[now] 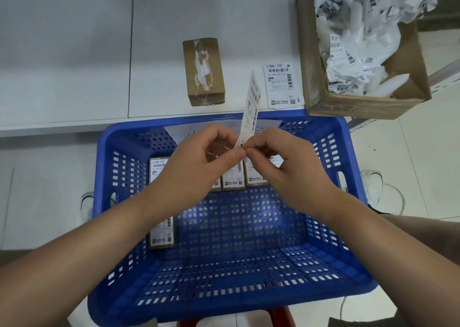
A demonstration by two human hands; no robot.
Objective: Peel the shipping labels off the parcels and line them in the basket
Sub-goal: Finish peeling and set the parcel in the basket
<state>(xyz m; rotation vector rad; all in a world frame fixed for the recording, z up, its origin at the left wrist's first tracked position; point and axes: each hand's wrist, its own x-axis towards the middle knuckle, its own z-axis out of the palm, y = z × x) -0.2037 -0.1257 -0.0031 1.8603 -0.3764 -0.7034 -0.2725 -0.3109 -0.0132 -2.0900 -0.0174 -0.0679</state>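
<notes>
Blue plastic basket (331,137) sits against the bench (74,52) edge, under both hands. Left hand (199,157) and right hand (281,162) meet above it, each pinching the bottom end of one label strip (251,107) between thumb and forefinger; other fingers curled loosely. Strip stands up edge-on to the camera, so can't tell whether sticker is separating from backing yet. Pinch at the corner looks like starting that split.

Parcels in basket (234,177): a row along the far side, labels face up, plus one nearer on the left (161,232). Partly hidden by the hands, so count unclear.

On bench: bare brown box (204,72) with torn tape residue, no label on top. Flat label sheet (282,85) lies just beside it to the right, within reach. Open cardboard carton (313,77) at right is full of crumpled white label scraps, probably the waste bin.

Holding over the basket keeps any dropped piece contained.
</notes>
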